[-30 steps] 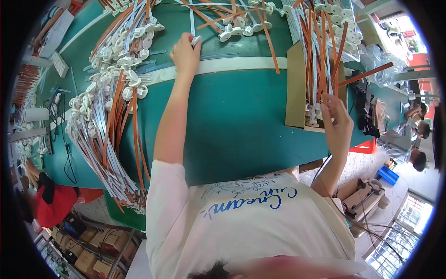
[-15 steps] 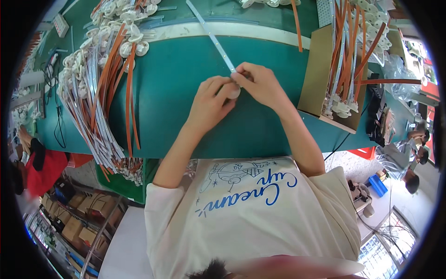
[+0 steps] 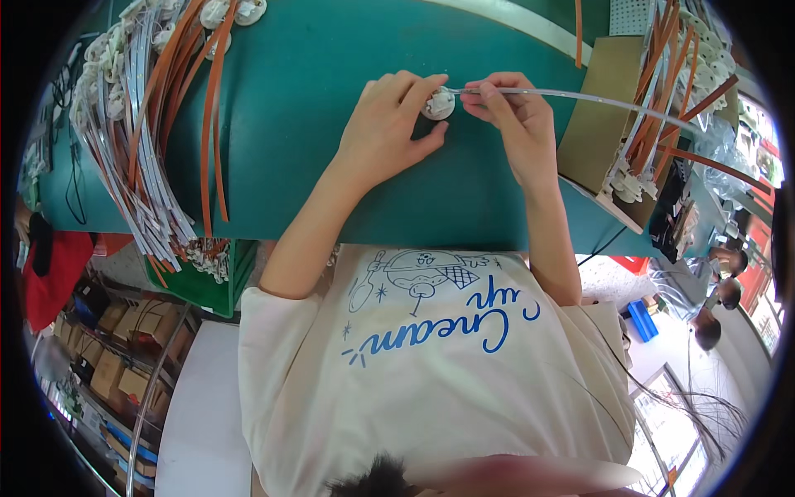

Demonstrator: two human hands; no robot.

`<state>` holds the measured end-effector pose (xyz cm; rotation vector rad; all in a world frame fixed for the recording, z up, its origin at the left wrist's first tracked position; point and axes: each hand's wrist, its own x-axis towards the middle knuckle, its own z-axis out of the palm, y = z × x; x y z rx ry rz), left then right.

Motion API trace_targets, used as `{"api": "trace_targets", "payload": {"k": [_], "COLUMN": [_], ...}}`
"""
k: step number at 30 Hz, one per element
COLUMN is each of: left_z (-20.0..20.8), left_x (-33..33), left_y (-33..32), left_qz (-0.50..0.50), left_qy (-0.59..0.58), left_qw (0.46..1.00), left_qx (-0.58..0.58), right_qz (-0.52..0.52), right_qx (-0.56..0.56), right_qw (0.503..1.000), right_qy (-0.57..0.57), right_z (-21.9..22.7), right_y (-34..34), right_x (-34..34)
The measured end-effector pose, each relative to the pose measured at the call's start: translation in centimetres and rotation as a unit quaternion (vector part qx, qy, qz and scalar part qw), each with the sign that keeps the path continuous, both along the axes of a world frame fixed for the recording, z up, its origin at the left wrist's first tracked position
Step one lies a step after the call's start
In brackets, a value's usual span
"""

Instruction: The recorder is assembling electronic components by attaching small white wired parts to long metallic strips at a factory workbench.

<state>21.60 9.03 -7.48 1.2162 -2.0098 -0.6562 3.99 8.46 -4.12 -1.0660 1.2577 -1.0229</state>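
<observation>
A small round white disc [image 3: 440,105] sits between the thumb and index finger of my left hand [image 3: 383,120], held just above the green tabletop. From the disc a pale, narrow flexible strip [image 3: 580,97] with evenly spaced dots runs to the right. My right hand [image 3: 522,116] pinches this strip close to the disc, thumb against fingertips. Past that hand, the strip's free length stretches over the cardboard box. What joins strip and disc is partly covered by my left fingertips.
Bundled white and orange strips with discs [image 3: 157,124] lie at the left, some hanging over the table edge above a green crate [image 3: 240,277]. On the right, a cardboard box [image 3: 592,124] holds similar strips. Other people are at the far sides.
The strip has swung from pointing away up-left to pointing right. My right hand has moved right, and the disc now shows between my left fingers. The view has shifted too.
</observation>
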Motion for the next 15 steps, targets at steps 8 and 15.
{"api": "trace_targets", "payload": {"k": [8,15], "left_z": [-0.2,-0.9], "left_x": [-0.2,-0.2], "left_y": [-0.1,0.0], "left_qz": [0.019,0.021], "left_qy": [0.002,0.018], "left_qw": [1.0,1.0], "left_qx": [-0.021,0.001], "right_qz": [-0.047,-0.037], "right_qx": [0.031,0.019], "right_qw": [0.998,0.998], "right_qy": [0.031,0.051], "right_z": [0.1,0.4], "right_y": [0.9,1.1], "right_x": [1.0,1.0]}}
